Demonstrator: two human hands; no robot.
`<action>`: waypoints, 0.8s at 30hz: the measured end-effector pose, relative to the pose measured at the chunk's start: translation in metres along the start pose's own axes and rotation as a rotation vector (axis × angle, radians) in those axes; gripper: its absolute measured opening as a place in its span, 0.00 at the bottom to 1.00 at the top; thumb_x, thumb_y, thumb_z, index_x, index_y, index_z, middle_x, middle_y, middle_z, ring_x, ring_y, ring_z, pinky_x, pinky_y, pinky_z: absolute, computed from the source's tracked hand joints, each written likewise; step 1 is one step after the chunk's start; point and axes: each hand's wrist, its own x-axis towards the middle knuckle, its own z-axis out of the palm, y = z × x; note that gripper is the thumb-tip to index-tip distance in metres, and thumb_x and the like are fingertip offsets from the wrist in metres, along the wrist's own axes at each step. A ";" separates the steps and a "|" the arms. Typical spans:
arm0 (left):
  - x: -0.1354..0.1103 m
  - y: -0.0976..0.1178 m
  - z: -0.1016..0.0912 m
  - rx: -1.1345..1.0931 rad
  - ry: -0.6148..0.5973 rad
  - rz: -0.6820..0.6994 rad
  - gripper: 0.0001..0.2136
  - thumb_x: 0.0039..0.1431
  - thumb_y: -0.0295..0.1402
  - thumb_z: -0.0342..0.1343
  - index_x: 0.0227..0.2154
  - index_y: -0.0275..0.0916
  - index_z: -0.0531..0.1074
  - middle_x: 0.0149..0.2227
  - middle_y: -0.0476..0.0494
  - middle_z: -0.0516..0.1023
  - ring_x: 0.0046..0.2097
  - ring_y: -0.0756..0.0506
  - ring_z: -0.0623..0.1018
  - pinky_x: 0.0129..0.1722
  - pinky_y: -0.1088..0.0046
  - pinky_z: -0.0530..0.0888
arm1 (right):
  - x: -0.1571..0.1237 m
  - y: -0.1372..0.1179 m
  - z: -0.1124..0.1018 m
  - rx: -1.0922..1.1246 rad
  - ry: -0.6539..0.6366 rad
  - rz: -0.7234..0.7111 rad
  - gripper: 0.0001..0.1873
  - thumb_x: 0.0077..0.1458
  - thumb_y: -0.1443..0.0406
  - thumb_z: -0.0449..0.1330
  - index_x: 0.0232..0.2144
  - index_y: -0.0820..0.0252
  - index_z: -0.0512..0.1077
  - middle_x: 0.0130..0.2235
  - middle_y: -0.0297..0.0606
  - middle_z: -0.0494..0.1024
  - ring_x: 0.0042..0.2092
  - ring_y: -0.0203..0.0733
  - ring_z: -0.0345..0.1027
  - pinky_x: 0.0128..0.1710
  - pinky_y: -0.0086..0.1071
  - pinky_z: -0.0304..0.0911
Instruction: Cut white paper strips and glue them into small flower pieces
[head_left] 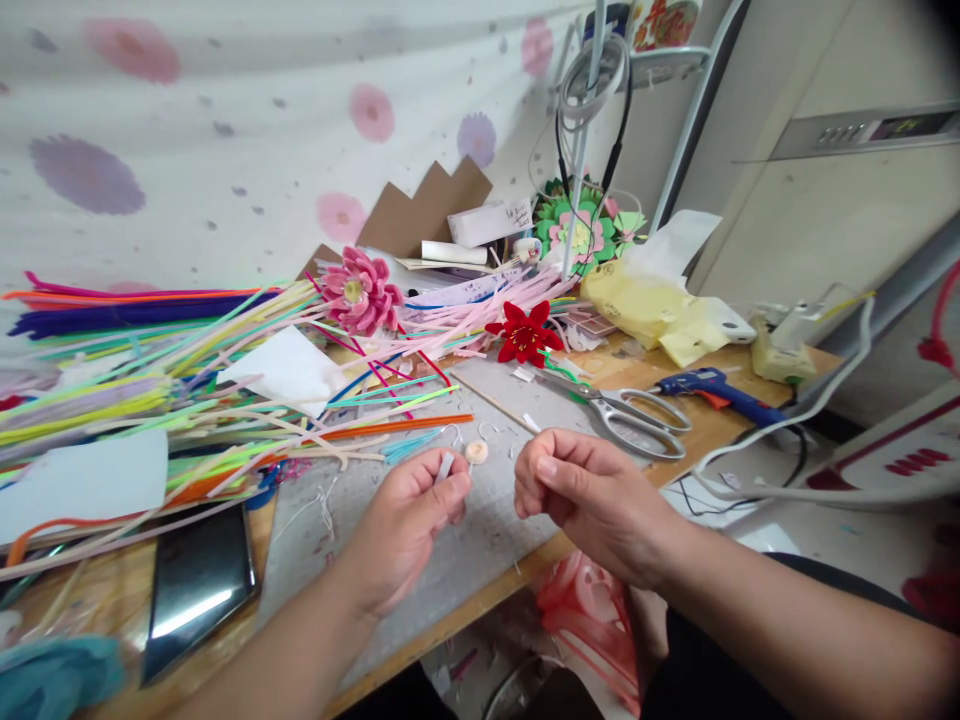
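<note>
My left hand [415, 525] is closed over the grey mat [315, 590], thumb against the curled fingers, pinching a small pale strip [445, 467]. Just beyond its fingertips is a small cream-coloured round piece [476, 453] with a hole or dent in its middle. A short gap to the right, my right hand [574, 490] is also closed, thumb pressed on the index finger; anything between them is hidden. Behind its knuckles a thin wooden stick [491, 400] slants across the mat. Whether the stick touches that hand I cannot tell.
Scissors [637, 415] and a blue glue gun [720, 390] lie on the right. Many coloured pipe cleaners [150, 320] cover the left and back. A red flower [525, 335], a pink flower [361, 292] and a black phone-like slab [199, 585] lie around the mat.
</note>
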 end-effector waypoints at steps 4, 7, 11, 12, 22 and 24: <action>0.001 0.001 0.001 -0.024 0.012 -0.004 0.11 0.55 0.36 0.59 0.23 0.37 0.66 0.21 0.56 0.57 0.24 0.53 0.56 0.27 0.74 0.56 | -0.001 -0.002 -0.001 0.005 -0.040 0.007 0.11 0.49 0.62 0.67 0.26 0.62 0.70 0.24 0.31 0.71 0.29 0.33 0.64 0.34 0.30 0.57; 0.001 0.002 0.001 -0.035 0.016 -0.012 0.11 0.54 0.35 0.59 0.23 0.37 0.66 0.20 0.56 0.57 0.24 0.53 0.57 0.27 0.75 0.57 | -0.002 -0.004 -0.002 -0.019 -0.060 0.004 0.10 0.49 0.62 0.67 0.26 0.62 0.70 0.25 0.32 0.71 0.30 0.33 0.65 0.35 0.30 0.58; 0.001 0.002 0.001 -0.046 0.018 -0.013 0.11 0.54 0.35 0.60 0.23 0.37 0.65 0.21 0.56 0.58 0.24 0.53 0.56 0.26 0.75 0.56 | -0.003 -0.004 -0.002 -0.021 -0.065 0.014 0.08 0.48 0.64 0.67 0.25 0.62 0.71 0.25 0.32 0.72 0.30 0.34 0.65 0.36 0.30 0.59; 0.001 0.002 0.001 -0.048 0.016 -0.014 0.11 0.54 0.35 0.60 0.23 0.37 0.65 0.21 0.56 0.57 0.24 0.53 0.56 0.26 0.75 0.56 | -0.003 -0.004 -0.001 -0.016 -0.059 0.018 0.08 0.48 0.65 0.66 0.25 0.62 0.71 0.25 0.32 0.72 0.30 0.34 0.66 0.36 0.30 0.59; 0.000 0.001 -0.001 -0.028 0.001 -0.026 0.11 0.55 0.35 0.59 0.23 0.37 0.65 0.20 0.56 0.57 0.24 0.53 0.56 0.27 0.74 0.56 | -0.006 -0.010 -0.007 -0.168 -0.069 0.123 0.05 0.46 0.66 0.65 0.25 0.63 0.74 0.19 0.29 0.71 0.20 0.28 0.59 0.22 0.25 0.53; 0.000 0.002 0.000 -0.018 0.000 -0.030 0.11 0.55 0.36 0.59 0.23 0.38 0.65 0.20 0.56 0.57 0.24 0.53 0.57 0.27 0.74 0.55 | -0.007 -0.008 -0.010 -0.196 -0.096 0.164 0.08 0.49 0.62 0.65 0.26 0.62 0.73 0.15 0.26 0.68 0.17 0.27 0.55 0.20 0.25 0.50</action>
